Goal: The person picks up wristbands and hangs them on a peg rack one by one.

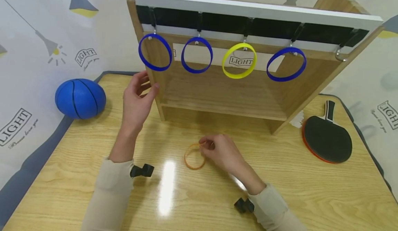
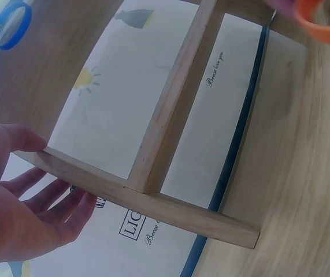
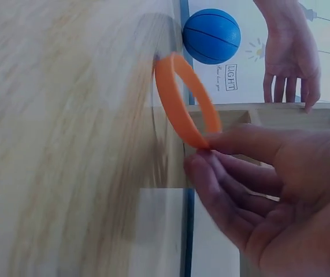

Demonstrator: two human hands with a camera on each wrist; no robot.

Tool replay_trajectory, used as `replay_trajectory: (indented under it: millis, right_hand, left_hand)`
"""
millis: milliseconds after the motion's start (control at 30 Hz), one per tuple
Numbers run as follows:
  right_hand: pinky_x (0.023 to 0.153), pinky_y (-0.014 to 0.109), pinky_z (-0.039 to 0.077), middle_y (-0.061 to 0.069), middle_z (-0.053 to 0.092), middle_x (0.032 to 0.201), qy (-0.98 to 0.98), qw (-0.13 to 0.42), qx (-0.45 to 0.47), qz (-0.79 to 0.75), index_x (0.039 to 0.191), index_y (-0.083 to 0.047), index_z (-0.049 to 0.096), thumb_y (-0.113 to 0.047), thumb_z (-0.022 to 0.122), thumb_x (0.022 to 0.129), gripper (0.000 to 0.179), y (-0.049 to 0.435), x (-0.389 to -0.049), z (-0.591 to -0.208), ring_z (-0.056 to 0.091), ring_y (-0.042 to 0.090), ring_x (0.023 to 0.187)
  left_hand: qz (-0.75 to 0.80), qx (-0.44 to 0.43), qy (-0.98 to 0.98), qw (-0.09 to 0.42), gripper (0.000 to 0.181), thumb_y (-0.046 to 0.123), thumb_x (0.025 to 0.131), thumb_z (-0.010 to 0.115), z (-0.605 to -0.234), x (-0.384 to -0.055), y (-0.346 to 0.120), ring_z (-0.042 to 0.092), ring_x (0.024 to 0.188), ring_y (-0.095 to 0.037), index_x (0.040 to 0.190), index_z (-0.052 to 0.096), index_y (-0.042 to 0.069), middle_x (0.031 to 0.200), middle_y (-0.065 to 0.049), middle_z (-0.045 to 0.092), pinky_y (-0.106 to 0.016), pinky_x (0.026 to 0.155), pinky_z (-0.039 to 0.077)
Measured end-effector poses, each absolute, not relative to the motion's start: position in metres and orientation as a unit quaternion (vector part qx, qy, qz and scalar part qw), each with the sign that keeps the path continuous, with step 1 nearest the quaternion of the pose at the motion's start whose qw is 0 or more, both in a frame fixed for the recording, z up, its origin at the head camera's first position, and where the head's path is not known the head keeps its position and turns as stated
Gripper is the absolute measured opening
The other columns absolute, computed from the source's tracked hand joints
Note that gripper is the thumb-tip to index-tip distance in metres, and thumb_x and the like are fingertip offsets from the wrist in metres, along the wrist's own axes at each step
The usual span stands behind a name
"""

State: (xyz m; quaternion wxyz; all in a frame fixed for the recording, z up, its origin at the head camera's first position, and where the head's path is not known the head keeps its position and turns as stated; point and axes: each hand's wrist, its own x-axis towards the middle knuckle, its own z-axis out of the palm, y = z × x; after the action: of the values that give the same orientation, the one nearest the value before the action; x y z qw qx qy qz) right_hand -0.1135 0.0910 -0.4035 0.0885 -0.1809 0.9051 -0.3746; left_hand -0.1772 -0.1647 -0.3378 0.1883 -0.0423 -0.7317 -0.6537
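My right hand pinches an orange wristband between thumb and fingertips, just over the table. In the right wrist view the orange wristband stands tilted from the fingertips. My left hand holds the left side panel of a wooden shelf. In the left wrist view its thumb lies along the panel's front edge, with the fingers on the outer side. From hooks on the shelf's top rail hang two blue wristbands, a yellow wristband and another blue wristband.
A metal hook is at the rail's right end. A blue ball sits on the table left of the shelf. To the right lies a black table tennis paddle. Printed cloth surrounds the table.
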Motion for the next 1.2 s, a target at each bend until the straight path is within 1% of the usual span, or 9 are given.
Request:
replay_trajectory:
  millis: [100,200,500,700,833,933,1067,1133,1200]
  right_hand:
    - [0.064,0.025,0.051,-0.009,0.066,0.081,0.903,0.064,-0.186,-0.383,0.104,-0.009,0.075,-0.014,0.072,0.089,0.017,0.093,-0.113,-0.398,0.062,0.007,0.072]
    - [0.063,0.025,0.052,-0.009,0.067,0.083,0.897,0.057,-0.202,-0.39,0.103,-0.011,0.076,-0.015,0.072,0.089,0.015,0.097,-0.113,-0.392,0.062,0.007,0.072]
    - [0.065,0.027,0.054,-0.004,0.066,0.092,0.871,0.03,-0.254,-0.419,0.098,-0.012,0.076,-0.014,0.077,0.086,0.012,0.123,-0.115,-0.367,0.063,0.011,0.076]
    - [0.066,0.03,0.054,-0.01,0.069,0.09,0.868,-0.01,-0.261,-0.422,0.099,-0.016,0.076,-0.018,0.078,0.086,0.013,0.162,-0.113,-0.327,0.064,0.011,0.077]
    - [0.068,0.025,0.053,-0.01,0.068,0.093,0.866,-0.041,-0.266,-0.422,0.102,-0.019,0.075,-0.015,0.076,0.087,0.016,0.19,-0.106,-0.288,0.064,0.011,0.082]
    - [0.066,0.021,0.052,0.001,0.069,0.096,0.842,-0.094,-0.267,-0.459,0.103,-0.01,0.074,0.002,0.075,0.084,0.023,0.21,-0.099,-0.26,0.064,0.014,0.079]
    - [0.057,0.022,0.052,0.023,0.068,0.094,0.725,-0.18,-0.241,-0.619,0.101,0.02,0.064,0.022,0.068,0.079,0.023,0.239,-0.093,-0.233,0.062,0.023,0.067]
    - [0.053,0.022,0.051,0.026,0.066,0.095,0.651,-0.226,-0.222,-0.689,0.105,0.027,0.057,0.022,0.064,0.082,0.025,0.257,-0.097,-0.226,0.061,0.025,0.068]
    - [0.05,0.022,0.049,0.025,0.065,0.096,0.606,-0.264,-0.199,-0.723,0.11,0.028,0.054,0.018,0.063,0.085,0.028,0.274,-0.105,-0.222,0.061,0.026,0.071]
  left_hand:
    - [-0.652,-0.043,-0.733,0.187,0.041,0.013,0.094,0.066,-0.336,-0.177,-0.163,0.057,0.115,-0.026,0.133,0.056,0.008,0.129,-0.011,0.058,-0.032,0.087,0.049]
    - [-0.651,-0.044,-0.735,0.185,0.04,0.013,0.094,0.065,-0.334,-0.176,-0.162,0.057,0.115,-0.026,0.133,0.056,0.007,0.129,-0.012,0.058,-0.031,0.087,0.049]
    - [-0.649,-0.044,-0.735,0.19,0.042,0.019,0.093,0.069,-0.335,-0.178,-0.163,0.058,0.113,-0.023,0.133,0.058,0.012,0.128,-0.008,0.058,-0.032,0.087,0.049]
    - [-0.652,-0.042,-0.734,0.187,0.042,0.02,0.093,0.068,-0.336,-0.178,-0.161,0.057,0.114,-0.023,0.133,0.058,0.013,0.127,-0.008,0.058,-0.033,0.088,0.049]
    - [-0.652,-0.038,-0.732,0.192,0.041,0.02,0.093,0.069,-0.337,-0.177,-0.162,0.058,0.113,-0.023,0.132,0.058,0.013,0.127,-0.008,0.059,-0.032,0.087,0.049]
    - [-0.654,-0.036,-0.731,0.192,0.04,0.019,0.093,0.068,-0.337,-0.177,-0.163,0.058,0.113,-0.023,0.131,0.059,0.012,0.127,-0.008,0.059,-0.032,0.087,0.049]
    - [-0.653,-0.035,-0.732,0.188,0.04,0.019,0.093,0.069,-0.338,-0.177,-0.163,0.058,0.112,-0.024,0.131,0.059,0.012,0.126,-0.008,0.059,-0.031,0.086,0.049]
    - [-0.652,-0.034,-0.733,0.188,0.04,0.02,0.093,0.069,-0.339,-0.177,-0.163,0.058,0.112,-0.023,0.131,0.059,0.013,0.126,-0.008,0.059,-0.031,0.086,0.049]
    - [-0.651,-0.033,-0.734,0.19,0.04,0.02,0.093,0.069,-0.34,-0.177,-0.164,0.058,0.112,-0.023,0.131,0.059,0.013,0.126,-0.008,0.059,-0.031,0.087,0.049]
